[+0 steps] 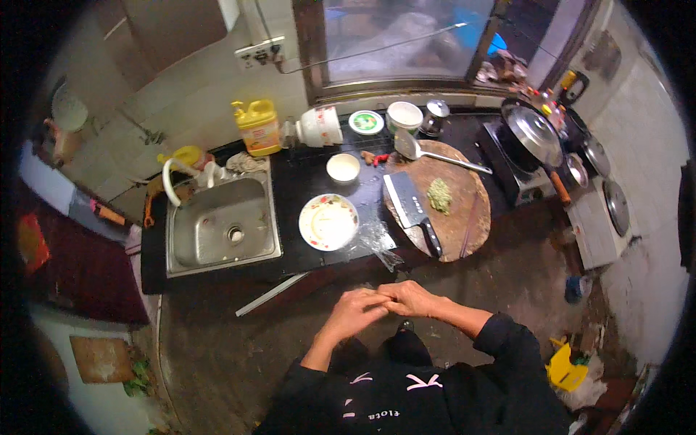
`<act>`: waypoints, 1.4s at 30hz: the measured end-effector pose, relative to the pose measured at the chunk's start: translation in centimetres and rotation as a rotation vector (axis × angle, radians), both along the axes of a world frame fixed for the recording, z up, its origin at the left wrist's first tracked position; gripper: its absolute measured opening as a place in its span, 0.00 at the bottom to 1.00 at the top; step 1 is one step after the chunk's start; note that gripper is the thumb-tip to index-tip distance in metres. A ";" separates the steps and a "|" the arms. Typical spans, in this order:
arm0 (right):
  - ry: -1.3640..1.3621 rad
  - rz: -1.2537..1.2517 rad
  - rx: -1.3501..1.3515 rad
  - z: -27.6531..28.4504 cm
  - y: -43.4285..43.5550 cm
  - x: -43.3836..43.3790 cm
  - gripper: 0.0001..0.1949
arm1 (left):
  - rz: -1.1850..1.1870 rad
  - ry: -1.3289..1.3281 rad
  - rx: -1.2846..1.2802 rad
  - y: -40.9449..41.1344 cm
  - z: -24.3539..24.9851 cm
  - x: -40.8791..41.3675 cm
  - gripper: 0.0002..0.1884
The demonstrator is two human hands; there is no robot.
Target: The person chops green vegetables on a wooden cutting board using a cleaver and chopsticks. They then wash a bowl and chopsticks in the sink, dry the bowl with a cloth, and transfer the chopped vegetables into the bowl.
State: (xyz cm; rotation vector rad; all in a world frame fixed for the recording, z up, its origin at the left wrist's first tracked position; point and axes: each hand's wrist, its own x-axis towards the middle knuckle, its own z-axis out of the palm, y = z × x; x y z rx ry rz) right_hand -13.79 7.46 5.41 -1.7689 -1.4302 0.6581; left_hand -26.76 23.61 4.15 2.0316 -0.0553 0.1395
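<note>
My left hand [354, 312] and my right hand [409, 298] meet in front of my body, fingers overlapping; whether anything lies between them is hidden. Beyond them, on the black counter, is a round wooden chopping board [457, 234]. It carries a pile of finely chopped pale-green food [439, 196], a cleaver [403, 198] with a black handle, a pair of chopsticks [468, 224] and a metal spatula [454, 161]. To the board's left are a patterned white plate [329, 222], crumpled clear plastic film [380, 244] and a small white bowl [343, 168].
A steel sink [223, 234] with a white faucet [171, 185] is at the left. Yellow bottle [259, 128], white tub [404, 117] and glass jar [435, 117] line the back. At the right, a lidded wok [530, 133] sits on a stove [508, 179], its wooden handle [560, 187] jutting forward.
</note>
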 end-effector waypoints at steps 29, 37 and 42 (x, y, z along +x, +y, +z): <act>-0.376 -0.808 -0.175 -7.5 -14.7 35.4 0.11 | 0.242 0.373 -0.109 -11.1 -2.5 21.1 0.08; -0.355 -0.827 -0.170 -6.5 -13.6 40.6 0.13 | 0.269 0.396 -0.051 -11.4 -4.8 21.5 0.11; -0.178 -0.748 0.031 -8.0 -12.4 38.9 0.09 | 0.290 0.390 -0.086 -12.1 -5.0 21.9 0.13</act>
